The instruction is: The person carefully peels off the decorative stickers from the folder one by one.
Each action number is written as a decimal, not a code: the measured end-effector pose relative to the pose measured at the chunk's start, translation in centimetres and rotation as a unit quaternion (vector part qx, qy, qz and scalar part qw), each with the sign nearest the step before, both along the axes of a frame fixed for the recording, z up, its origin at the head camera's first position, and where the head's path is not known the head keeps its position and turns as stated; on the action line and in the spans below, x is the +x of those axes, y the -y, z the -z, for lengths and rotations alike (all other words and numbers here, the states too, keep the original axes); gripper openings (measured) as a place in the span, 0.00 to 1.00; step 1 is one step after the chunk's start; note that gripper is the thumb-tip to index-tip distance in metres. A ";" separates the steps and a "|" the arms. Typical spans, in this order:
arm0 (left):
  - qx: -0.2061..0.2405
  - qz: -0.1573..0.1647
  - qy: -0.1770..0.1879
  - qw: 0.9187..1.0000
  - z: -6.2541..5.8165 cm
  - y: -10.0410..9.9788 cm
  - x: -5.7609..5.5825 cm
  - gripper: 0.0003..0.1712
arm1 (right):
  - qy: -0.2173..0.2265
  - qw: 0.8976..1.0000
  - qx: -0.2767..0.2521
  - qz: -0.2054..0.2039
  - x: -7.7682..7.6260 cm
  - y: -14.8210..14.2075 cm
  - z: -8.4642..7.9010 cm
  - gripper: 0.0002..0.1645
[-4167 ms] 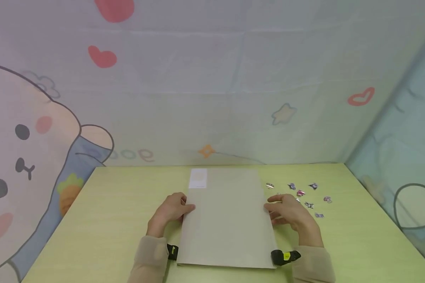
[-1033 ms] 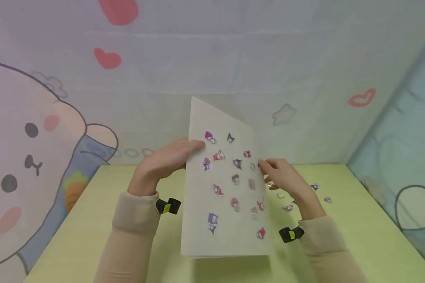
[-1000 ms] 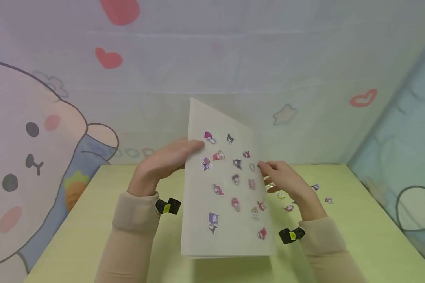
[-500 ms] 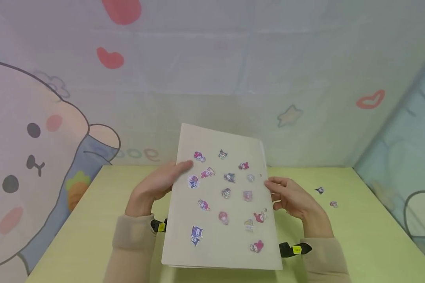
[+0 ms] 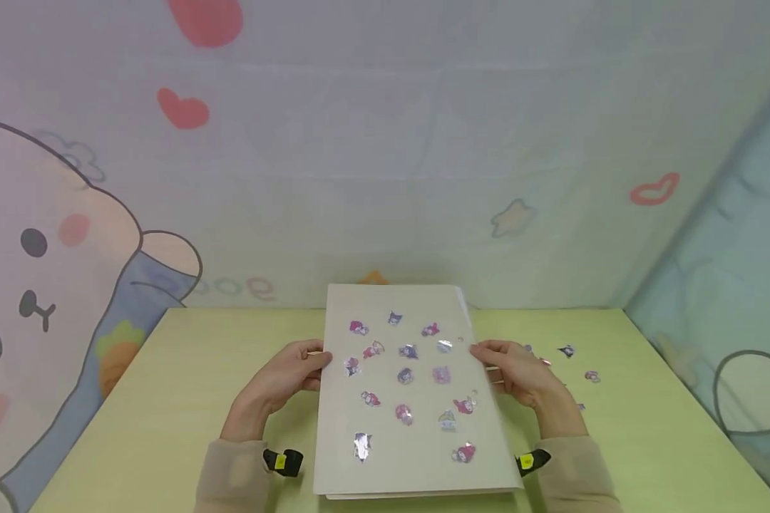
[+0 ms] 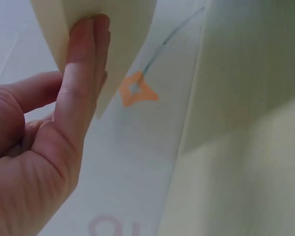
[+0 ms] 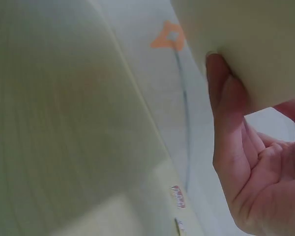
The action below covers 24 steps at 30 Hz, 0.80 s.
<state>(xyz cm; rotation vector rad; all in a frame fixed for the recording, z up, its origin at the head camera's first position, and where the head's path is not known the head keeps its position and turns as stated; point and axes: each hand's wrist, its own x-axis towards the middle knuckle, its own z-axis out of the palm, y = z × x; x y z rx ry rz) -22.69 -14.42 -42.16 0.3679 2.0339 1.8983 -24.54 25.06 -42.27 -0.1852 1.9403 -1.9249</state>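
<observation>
Board (image 5: 411, 456) is up off the counter (image 5: 199, 399), sticker side facing the person; wrist views show counter and backdrop past its underside. Exact tilt: can't tell. Second layer shows along its near edge.

Left hand (image 5: 289, 374) pinches the board's left edge: thumb on the front, fingers laid along the back. Right hand (image 5: 520, 374) does the same on the board's right edge, thumb in front, fingers behind. Grip is narrow on both, just the board's thickness.

Attached stickers (image 5: 405, 375), pink, purple and white cartoon characters, spread over the board's face; a few are washed out by glare. Loose stickers (image 5: 566, 350) lie on the counter right of the board, some partly hidden behind the right hand.

Black strap (image 5: 284, 462) with yellow tag left of the board's lower part, matching one (image 5: 531, 462) on the right. Backdrop (image 5: 359, 228) stands beyond the board's far edge, orange diamond (image 5: 373, 278) just peeking over it.
</observation>
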 end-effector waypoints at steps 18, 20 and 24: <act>-0.172 -0.077 0.017 0.982 3.4 -0.5 0.5 0.14 | 0.061 0.994 0.044 -0.080 -1.0 0.4 3.6 0.23; -0.185 -0.084 0.015 0.979 3.2 -0.6 0.7 0.16 | 0.061 0.993 0.049 -0.084 -1.0 0.3 3.6 0.23; -0.228 -0.103 -0.002 0.968 2.3 -0.5 1.1 0.19 | 0.058 0.992 0.054 -0.094 -1.2 0.5 3.5 0.23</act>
